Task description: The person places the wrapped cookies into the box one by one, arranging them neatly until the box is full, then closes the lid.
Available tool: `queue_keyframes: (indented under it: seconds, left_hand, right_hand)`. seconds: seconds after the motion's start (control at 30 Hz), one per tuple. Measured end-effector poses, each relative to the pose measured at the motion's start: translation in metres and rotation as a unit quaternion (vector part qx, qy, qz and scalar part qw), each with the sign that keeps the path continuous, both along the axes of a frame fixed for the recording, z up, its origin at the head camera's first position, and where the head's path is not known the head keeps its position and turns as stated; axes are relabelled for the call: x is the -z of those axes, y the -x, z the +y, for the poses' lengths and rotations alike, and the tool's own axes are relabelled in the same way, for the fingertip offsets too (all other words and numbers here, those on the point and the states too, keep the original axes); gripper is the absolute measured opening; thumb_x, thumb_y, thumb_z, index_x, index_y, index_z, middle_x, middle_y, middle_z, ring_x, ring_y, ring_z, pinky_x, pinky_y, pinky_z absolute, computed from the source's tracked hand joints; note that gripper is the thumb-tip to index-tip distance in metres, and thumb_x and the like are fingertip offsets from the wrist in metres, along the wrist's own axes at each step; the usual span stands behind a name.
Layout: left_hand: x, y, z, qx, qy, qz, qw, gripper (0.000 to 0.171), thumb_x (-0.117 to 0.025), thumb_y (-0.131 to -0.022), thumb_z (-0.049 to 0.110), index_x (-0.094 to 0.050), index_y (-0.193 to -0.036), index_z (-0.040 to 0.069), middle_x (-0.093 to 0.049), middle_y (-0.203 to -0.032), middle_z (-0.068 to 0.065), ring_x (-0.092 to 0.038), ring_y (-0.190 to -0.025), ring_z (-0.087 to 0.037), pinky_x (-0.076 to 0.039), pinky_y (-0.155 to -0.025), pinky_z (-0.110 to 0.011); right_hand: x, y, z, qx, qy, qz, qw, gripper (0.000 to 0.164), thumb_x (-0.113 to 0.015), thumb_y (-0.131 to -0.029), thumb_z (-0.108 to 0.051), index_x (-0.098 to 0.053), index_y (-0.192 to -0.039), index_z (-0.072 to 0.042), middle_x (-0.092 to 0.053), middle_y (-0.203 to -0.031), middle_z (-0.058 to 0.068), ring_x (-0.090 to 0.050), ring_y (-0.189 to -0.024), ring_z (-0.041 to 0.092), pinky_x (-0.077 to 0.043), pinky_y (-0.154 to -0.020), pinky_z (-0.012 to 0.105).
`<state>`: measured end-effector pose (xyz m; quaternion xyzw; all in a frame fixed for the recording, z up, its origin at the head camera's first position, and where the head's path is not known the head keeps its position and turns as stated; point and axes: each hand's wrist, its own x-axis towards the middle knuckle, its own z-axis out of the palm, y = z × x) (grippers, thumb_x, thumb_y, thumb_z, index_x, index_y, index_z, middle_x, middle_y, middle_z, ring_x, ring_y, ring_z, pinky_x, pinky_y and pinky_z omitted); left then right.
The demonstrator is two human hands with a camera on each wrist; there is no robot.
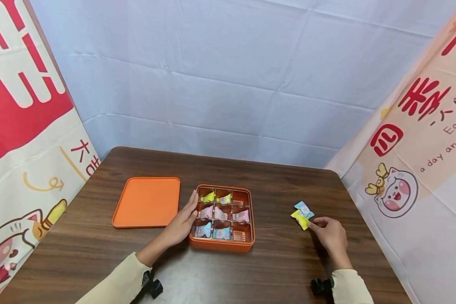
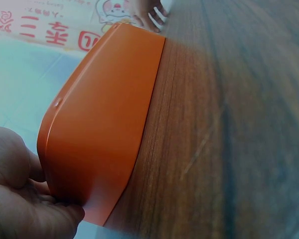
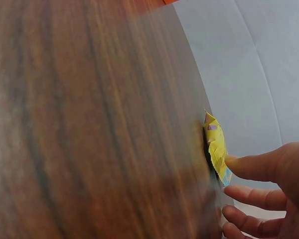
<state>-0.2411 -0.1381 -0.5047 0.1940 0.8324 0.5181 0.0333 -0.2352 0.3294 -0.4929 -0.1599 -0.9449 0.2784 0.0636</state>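
Candy in yellow seems light, slippery, best pinched endwise. Right grip, nearly closed, touches it, hold unclear; left grip, straight-fingered, touches the box.

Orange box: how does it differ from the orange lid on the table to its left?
The orange box has deep walls, while the orange lid is flat and shallow. The box holds wrapped candies in compartments; the lid has nothing on it. The left hand rests against the box's side, but does not touch the lid. Both are orange, roughly square with rounded corners, and lie on the table.
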Motion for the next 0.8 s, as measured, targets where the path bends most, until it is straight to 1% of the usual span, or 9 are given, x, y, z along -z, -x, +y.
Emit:
queue_keyframes:
  seconds: [0.2,0.4,0.5,0.57,0.67,0.8]
  left_hand:
    - [0.0029,0.0015,-0.0010,0.000,0.003,0.002,1.0000,0.059,-0.038,-0.110,0.008,-0.009,-0.161,0.001,0.003,-0.169,-0.008,-0.004,-0.154,-0.032,-0.013,-0.120,-0.058]
    - [0.0024,0.0020,-0.0014,0.001,0.000,-0.001,1.0000,0.059,-0.039,-0.110,0.008,-0.009,-0.161,0.001,0.003,-0.169,-0.008,-0.004,-0.154,-0.031,-0.013,-0.120,-0.057]
    - [0.0023,0.0020,-0.0015,0.002,0.001,-0.002,1.0000,0.059,-0.039,-0.110,0.008,-0.010,-0.161,0.001,0.003,-0.169,-0.007,-0.004,-0.154,-0.030,-0.013,-0.121,-0.057]
    - [0.0023,0.0022,-0.0015,0.002,0.002,-0.002,1.0000,0.059,-0.039,-0.110,0.008,-0.010,-0.161,0.001,0.002,-0.169,-0.007,-0.004,-0.154,-0.030,-0.013,-0.121,-0.057]
    - [0.0021,0.0022,-0.0014,0.001,0.000,-0.001,1.0000,0.059,-0.039,-0.110,0.008,-0.010,-0.161,0.001,0.002,-0.169,-0.007,-0.004,-0.154,-0.030,-0.013,-0.121,-0.056]
    - [0.0026,0.0021,-0.0013,0.002,-0.002,0.003,1.0000,0.059,-0.039,-0.110,0.008,-0.010,-0.161,0.001,0.002,-0.169,-0.008,-0.005,-0.154,-0.031,-0.013,-0.121,-0.057]
  right_hand:
    - [0.0010,0.0007,-0.0008,-0.011,-0.001,0.003,1.000,0.037,-0.076,-0.091,-0.033,-0.075,-0.108,0.000,-0.072,-0.095,0.015,-0.064,-0.081,0.030,-0.043,-0.059,0.036]
    - [0.0025,0.0026,-0.0028,-0.010,-0.001,0.008,1.000,0.046,-0.069,-0.095,-0.045,-0.076,-0.105,0.000,-0.074,-0.096,0.015,-0.066,-0.083,0.030,-0.046,-0.062,0.037]
    - [0.0031,0.0039,-0.0046,-0.015,-0.003,0.008,1.000,0.052,-0.068,-0.094,-0.051,-0.076,-0.106,-0.001,-0.074,-0.098,0.015,-0.067,-0.084,0.030,-0.047,-0.064,0.038]
    - [0.0036,0.0058,-0.0055,-0.020,-0.003,0.008,1.000,0.054,-0.069,-0.094,-0.052,-0.076,-0.107,0.000,-0.074,-0.098,0.015,-0.066,-0.084,0.030,-0.047,-0.063,0.038]
    - [0.0029,0.0079,-0.0076,-0.023,0.001,0.001,1.000,0.056,-0.070,-0.092,-0.052,-0.075,-0.108,0.002,-0.073,-0.096,0.016,-0.065,-0.081,0.029,-0.046,-0.062,0.038]
    - [0.0020,0.0087,-0.0100,-0.025,-0.001,-0.011,1.000,0.055,-0.074,-0.090,-0.049,-0.074,-0.110,0.002,-0.073,-0.098,0.018,-0.065,-0.080,0.029,-0.046,-0.059,0.037]
